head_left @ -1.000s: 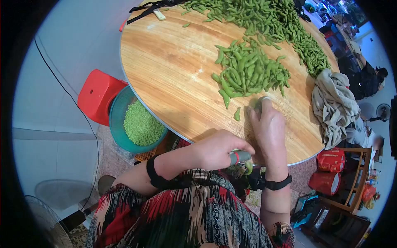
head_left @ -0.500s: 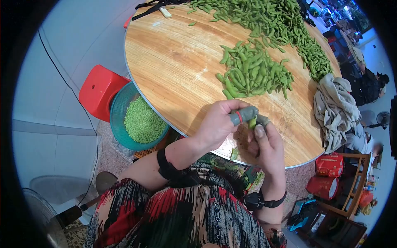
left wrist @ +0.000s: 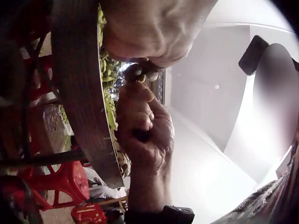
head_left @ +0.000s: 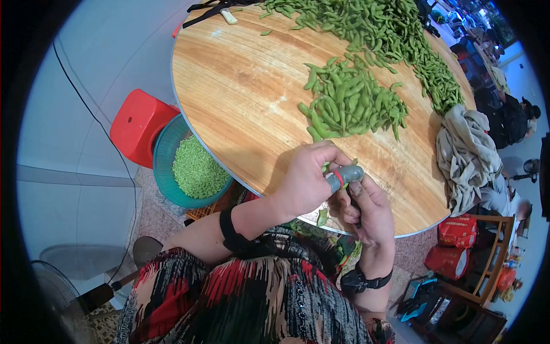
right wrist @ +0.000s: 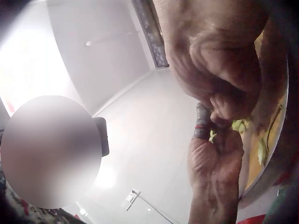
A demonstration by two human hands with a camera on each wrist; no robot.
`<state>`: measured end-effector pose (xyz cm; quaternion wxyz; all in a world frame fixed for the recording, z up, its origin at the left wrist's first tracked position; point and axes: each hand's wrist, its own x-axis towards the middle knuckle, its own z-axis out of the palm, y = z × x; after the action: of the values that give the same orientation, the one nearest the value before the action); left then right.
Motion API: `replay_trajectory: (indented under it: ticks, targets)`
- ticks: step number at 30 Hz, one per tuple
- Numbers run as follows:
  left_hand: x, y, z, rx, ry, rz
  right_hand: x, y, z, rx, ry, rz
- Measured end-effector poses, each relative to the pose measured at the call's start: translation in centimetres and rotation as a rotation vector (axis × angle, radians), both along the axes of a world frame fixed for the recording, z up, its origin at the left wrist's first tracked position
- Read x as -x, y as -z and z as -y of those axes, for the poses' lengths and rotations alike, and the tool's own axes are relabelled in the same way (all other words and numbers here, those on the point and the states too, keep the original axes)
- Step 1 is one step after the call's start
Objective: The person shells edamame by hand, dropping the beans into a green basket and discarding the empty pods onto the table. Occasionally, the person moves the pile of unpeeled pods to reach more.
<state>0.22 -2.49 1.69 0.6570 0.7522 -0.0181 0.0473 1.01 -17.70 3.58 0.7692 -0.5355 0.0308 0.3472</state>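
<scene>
Both hands meet low over the near edge of a round wooden table (head_left: 229,86). My left hand (head_left: 303,178), its thumb in a grey cover with a red band (head_left: 338,179), pinches a green edamame pod (head_left: 326,167), mostly hidden by the fingers. Against that thumb, my right hand (head_left: 373,211) grips the same pod with thumb and curled fingers. In the left wrist view, the right hand (left wrist: 145,126) shows its fingers folded inward. Just beyond the hands lies a small heap of edamame pods (head_left: 355,103). A loose piece of pod (head_left: 322,217) rests at the table edge.
A larger pile of pods (head_left: 366,26) covers the table's far side. At left below the table, a teal basket (head_left: 162,163) holds shelled beans (head_left: 197,169) beside a red stool (head_left: 134,123). A crumpled grey cloth (head_left: 467,152) hangs at the right edge.
The right hand has come back from the small heap toward me, and the left hand has risen to meet it. Over the last half second, the grey-covered thumb has moved slightly down across the pod.
</scene>
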Motion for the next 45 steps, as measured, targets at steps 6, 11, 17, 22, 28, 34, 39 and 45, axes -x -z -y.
replay_trajectory:
  ticks: [6,11,17,22,28,34,39,45]
  targets:
    - [-1.2,2.2,-0.3,0.868,0.286,-0.285,0.1,0.2,0.4,-0.115,0.007,-0.142]
    - [-1.7,3.1,-1.1,1.147,0.514,-0.424,-0.3,0.7,0.7,-0.336,-0.041,-0.189]
    - [-1.2,0.3,0.6,0.303,0.138,-0.108,-0.1,0.4,-0.1,0.247,0.077,0.259]
    - [-1.4,1.9,0.4,0.574,0.192,-0.232,-0.9,0.4,-0.7,0.476,0.143,0.421]
    - [-1.7,1.9,0.5,0.718,0.187,-0.341,-0.8,1.2,-1.8,0.942,0.21,1.191]
    - [-1.3,2.0,0.2,0.674,0.202,-0.319,-1.1,1.2,-1.5,0.814,0.169,0.914]
    - [-1.2,1.7,0.3,0.729,0.183,-0.325,-1.6,2.3,-1.3,0.624,0.235,0.873]
    - [0.9,0.5,-4.9,0.777,0.03,-0.016,-0.9,-2.0,2.4,0.55,-0.388,0.706]
